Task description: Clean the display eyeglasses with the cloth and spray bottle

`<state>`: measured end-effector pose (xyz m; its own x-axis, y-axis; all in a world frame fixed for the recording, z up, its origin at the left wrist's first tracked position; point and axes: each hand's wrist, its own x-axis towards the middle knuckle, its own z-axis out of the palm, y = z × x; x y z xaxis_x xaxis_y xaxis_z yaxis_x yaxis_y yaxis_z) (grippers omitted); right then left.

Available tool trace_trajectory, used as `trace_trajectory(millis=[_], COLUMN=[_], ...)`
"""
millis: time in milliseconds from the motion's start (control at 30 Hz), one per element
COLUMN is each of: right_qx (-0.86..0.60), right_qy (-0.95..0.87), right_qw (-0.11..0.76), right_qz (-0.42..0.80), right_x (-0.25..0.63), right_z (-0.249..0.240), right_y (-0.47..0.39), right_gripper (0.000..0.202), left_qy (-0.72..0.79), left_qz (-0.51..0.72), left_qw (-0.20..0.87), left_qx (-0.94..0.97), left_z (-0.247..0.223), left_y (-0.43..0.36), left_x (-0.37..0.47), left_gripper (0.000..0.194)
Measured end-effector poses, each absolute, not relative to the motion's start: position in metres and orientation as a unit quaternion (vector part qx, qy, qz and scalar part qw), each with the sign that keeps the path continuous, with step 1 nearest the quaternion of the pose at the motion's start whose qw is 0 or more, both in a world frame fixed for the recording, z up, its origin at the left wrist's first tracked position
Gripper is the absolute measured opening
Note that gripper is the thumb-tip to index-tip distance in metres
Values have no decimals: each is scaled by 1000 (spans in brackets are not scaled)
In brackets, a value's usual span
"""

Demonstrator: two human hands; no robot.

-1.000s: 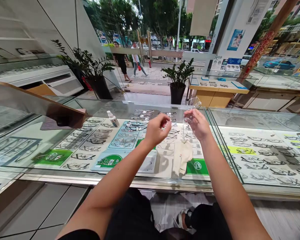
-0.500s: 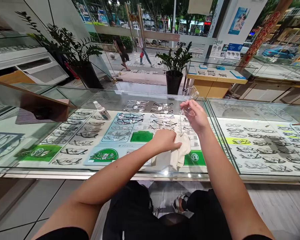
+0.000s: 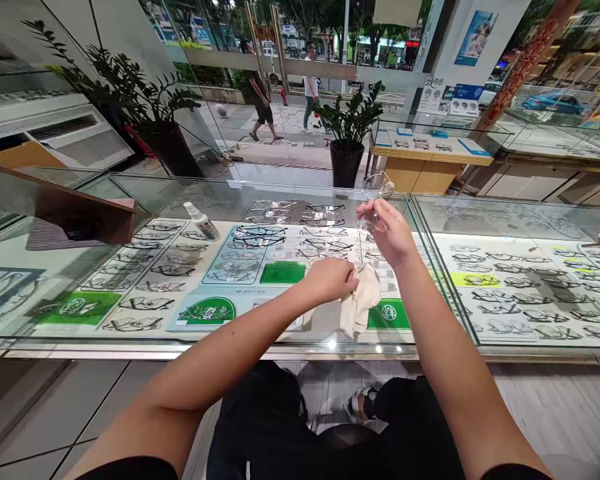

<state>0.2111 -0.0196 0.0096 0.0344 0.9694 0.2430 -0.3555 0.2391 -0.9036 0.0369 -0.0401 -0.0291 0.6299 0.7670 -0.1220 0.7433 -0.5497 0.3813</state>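
Note:
Raised above the glass counter, my right hand (image 3: 389, 230) is closed on a pair of clear, thin-framed eyeglasses (image 3: 379, 183). One round rim shows above the fingers, and part of the pair is hidden behind them. My left hand (image 3: 330, 280) is closed on a cream cleaning cloth (image 3: 363, 300), lower and to the left of the right hand. The cloth hangs in folds from its fingers over the glass top.
Beneath the glass top of the counter (image 3: 260, 350) lie rows of eyeglass frames (image 3: 257, 237). A white spray bottle (image 3: 201, 221) stands left of centre, with a brown wooden piece (image 3: 105, 220) farther left. Potted plants (image 3: 347, 163) stand beyond the counter.
My hands keep hold of the eyeglasses and the cloth, nearly in place. Outside the window, one walking person has moved right and another now shows more fully.

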Motion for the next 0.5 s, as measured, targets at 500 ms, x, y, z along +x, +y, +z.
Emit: trace_trajectory(millis=[500], right_qx=[-315], right_qy=[-466], right_qw=[630], right_qz=[535], right_x=[209], right_z=[19], right_y=[-31], right_gripper=[23], left_qy=[393], left_qz=[356], left_qw=[692], left_qx=[490], left_z=[13], left_y=[5], left_x=[-11], left_gripper=[24])
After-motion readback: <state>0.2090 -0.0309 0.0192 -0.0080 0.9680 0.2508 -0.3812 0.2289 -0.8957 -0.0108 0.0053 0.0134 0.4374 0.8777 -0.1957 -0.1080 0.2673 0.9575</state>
